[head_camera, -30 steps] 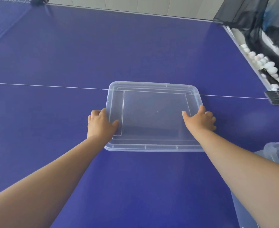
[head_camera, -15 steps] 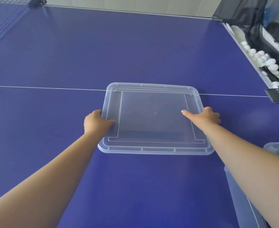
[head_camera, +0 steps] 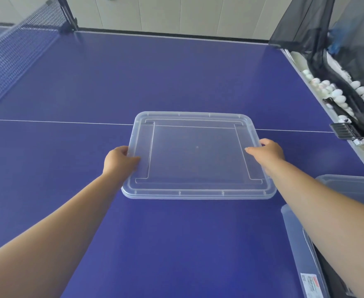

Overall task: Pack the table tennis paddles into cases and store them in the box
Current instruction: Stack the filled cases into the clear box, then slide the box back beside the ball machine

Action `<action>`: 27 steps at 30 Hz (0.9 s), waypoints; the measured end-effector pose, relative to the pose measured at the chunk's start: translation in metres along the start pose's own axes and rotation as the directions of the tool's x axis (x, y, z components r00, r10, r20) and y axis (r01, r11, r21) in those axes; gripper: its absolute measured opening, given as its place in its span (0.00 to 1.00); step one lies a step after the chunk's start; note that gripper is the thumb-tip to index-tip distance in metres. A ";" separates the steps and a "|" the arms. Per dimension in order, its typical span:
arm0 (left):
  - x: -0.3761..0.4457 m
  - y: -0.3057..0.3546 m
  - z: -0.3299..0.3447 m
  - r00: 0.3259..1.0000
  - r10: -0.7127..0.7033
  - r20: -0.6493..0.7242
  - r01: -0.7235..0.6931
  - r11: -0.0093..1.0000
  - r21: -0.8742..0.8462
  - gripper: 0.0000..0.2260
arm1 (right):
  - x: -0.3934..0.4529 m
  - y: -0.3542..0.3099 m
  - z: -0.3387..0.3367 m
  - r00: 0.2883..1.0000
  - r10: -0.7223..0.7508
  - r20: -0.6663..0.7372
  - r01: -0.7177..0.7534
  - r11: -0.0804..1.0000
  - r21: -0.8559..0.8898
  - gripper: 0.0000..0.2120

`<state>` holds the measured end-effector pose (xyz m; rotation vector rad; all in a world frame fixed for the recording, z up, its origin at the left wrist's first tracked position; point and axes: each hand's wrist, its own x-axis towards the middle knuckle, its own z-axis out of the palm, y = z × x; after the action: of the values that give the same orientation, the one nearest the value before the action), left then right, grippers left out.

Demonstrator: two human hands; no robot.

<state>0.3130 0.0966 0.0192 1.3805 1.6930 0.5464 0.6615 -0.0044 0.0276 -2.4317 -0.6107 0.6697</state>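
Now the clear plastic lid [head_camera: 198, 155] sits higher in the view than a second ago, its near edge raised toward the camera and casting a thin shadow on the blue table tennis table [head_camera: 176, 78]; earlier it lay flatter, with both hands resting more on top of it. The left hand [head_camera: 118, 160] grips the lid's left rim, thumb on top and fingers curled underneath and out of sight. The right hand [head_camera: 267, 152] holds the right rim the same way, thumb stretched across the top surface and fingertips wrapped round the edge. Since the earlier frames the view has tilted up, so more of the net [head_camera: 15, 57] at the far left and the wall behind the table now shows.

Whether the far edge of the lid touches the table cannot be told. At the lower right the clear storage box [head_camera: 301, 244] is cut off by the frame and partly covered by the right forearm; its inside is mostly hidden, only something dark showing near the bottom edge, too little to name. A label [head_camera: 310, 288] sticks to its near wall, the print unreadable.

Along the table's right side a black mesh catch net [head_camera: 348, 87] holds many white table tennis balls [head_camera: 335, 93], fastened by a metal clamp [head_camera: 344, 131].
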 end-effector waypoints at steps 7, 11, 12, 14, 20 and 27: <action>-0.056 0.009 -0.045 0.993 0.046 -0.108 -0.059 0.991 -0.122 0.12 | -0.068 0.005 -0.034 0.982 -0.188 0.024 0.185 0.978 0.091 0.24; -0.094 0.018 -0.068 0.991 0.055 -0.125 -0.078 0.979 -0.189 0.11 | -0.105 0.014 -0.060 0.969 -0.241 -0.050 0.246 0.956 0.162 0.18; -0.103 0.022 -0.072 0.990 0.060 -0.124 -0.085 0.975 -0.204 0.12 | -0.113 0.017 -0.067 0.968 -0.239 -0.073 0.248 0.953 0.176 0.18; -0.120 0.029 -0.080 0.990 0.081 -0.120 -0.105 0.972 -0.209 0.12 | -0.130 0.023 -0.081 0.967 -0.235 -0.102 0.252 0.946 0.207 0.17; -0.167 0.046 -0.087 0.978 0.207 -0.031 -0.210 0.968 -0.138 0.11 | -0.174 0.052 -0.129 0.961 -0.218 -0.171 0.250 0.949 0.190 0.18; -0.218 0.056 -0.060 0.933 0.352 0.075 -0.350 0.936 -0.044 0.11 | -0.201 0.106 -0.184 0.969 -0.135 -0.205 0.182 0.957 0.226 0.24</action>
<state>0.2990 -0.0810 0.1689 1.6736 1.3720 0.7009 0.6396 -0.2623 0.1640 -2.1593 -0.6018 0.4159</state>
